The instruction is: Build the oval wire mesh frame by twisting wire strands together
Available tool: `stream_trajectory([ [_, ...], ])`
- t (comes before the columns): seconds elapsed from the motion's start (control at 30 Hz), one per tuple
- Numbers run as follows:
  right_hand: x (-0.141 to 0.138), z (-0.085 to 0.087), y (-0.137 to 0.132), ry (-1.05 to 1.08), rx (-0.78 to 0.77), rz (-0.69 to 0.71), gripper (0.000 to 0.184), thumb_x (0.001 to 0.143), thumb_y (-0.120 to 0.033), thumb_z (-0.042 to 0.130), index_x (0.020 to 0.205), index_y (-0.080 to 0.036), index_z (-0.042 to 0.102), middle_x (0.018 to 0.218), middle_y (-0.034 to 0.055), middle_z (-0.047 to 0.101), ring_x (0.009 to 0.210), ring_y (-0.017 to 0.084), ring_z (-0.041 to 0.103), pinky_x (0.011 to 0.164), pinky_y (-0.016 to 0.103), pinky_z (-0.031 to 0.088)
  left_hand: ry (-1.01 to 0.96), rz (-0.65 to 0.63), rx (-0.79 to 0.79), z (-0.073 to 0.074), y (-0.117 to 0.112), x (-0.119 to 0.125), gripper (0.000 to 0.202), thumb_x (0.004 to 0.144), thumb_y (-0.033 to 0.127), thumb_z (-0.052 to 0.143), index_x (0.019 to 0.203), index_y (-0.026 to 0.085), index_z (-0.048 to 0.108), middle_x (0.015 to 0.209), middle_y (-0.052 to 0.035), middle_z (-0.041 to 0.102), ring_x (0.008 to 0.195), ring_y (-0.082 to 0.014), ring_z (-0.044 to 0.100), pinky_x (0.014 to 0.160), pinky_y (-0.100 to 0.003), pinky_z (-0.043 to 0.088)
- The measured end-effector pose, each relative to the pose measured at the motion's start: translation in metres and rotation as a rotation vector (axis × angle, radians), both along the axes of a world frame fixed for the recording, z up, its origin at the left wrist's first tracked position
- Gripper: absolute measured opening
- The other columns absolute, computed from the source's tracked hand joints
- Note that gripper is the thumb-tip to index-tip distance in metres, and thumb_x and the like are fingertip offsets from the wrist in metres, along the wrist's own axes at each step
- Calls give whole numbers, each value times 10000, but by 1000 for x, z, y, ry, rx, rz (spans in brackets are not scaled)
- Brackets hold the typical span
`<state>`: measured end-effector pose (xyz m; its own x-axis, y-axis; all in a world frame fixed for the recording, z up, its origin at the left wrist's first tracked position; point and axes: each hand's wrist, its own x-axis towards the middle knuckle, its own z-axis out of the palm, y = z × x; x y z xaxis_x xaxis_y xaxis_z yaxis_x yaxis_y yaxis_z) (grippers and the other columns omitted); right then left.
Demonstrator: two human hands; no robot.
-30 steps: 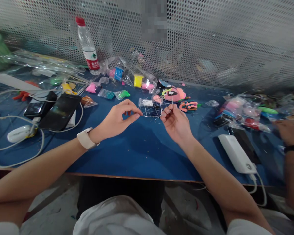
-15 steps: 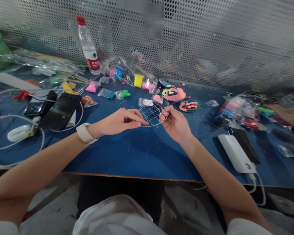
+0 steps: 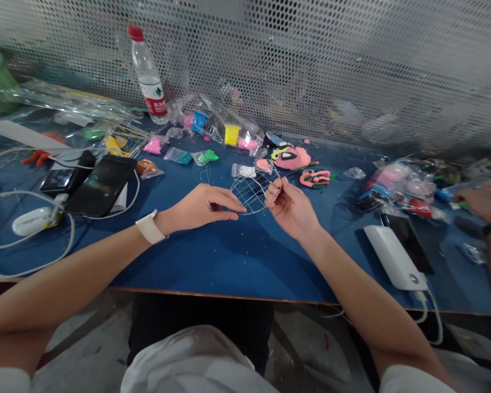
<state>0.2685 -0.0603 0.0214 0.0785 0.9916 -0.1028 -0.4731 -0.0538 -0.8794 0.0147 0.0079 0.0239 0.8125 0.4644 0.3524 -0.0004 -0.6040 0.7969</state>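
Note:
A small rounded wire mesh frame (image 3: 250, 197), with crossed silvery wires inside a twisted rim, is held above the blue table. My right hand (image 3: 293, 212) is closed, its thumb and curled fingers pinching the frame's right edge. On the other side, my left hand (image 3: 198, 208) has its fingers stretched out and the thumb apart below them. Its fingertips touch the rim's lower left. Just beyond the frame lie a small clear bag with something white (image 3: 244, 171) and a pink clay figure (image 3: 292, 158) with a big black-and-white eye.
Bagged coloured clay (image 3: 207, 157), a yellow tub (image 3: 231, 135) and a water bottle (image 3: 149, 82) stand towards the perforated metal screen (image 3: 319, 65). Phones (image 3: 100, 185) and cables lie left. A white power bank (image 3: 395, 256) lies right, near another person's hand (image 3: 485, 202).
My left thumb has dropped away from the fingers, opening a gap. The mesh has tilted slightly, showing more of its grid. At the right, the other person's hand has shifted.

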Motion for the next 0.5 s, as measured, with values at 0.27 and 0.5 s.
stream_trajectory([
  [0.27, 0, -2, 1, 5, -28, 8, 406, 890, -496, 895, 834, -220, 602, 740, -52, 500, 643, 90, 537, 561, 199, 525, 5, -67, -168, 2, -6, 2, 142, 966, 238, 800, 1088, 220, 870, 1099, -88, 830, 815, -152, 797, 635, -217, 664],
  [0.5, -1, -16, -4, -278, 220, -222, 413, 891, -588, 844, 985, -264, 606, 731, -63, 617, 566, 129, 634, 505, 265, 534, -45, 95, -218, 0, -6, 4, 97, 951, 268, 817, 1004, 204, 867, 985, -61, 806, 639, -88, 719, 602, -195, 635],
])
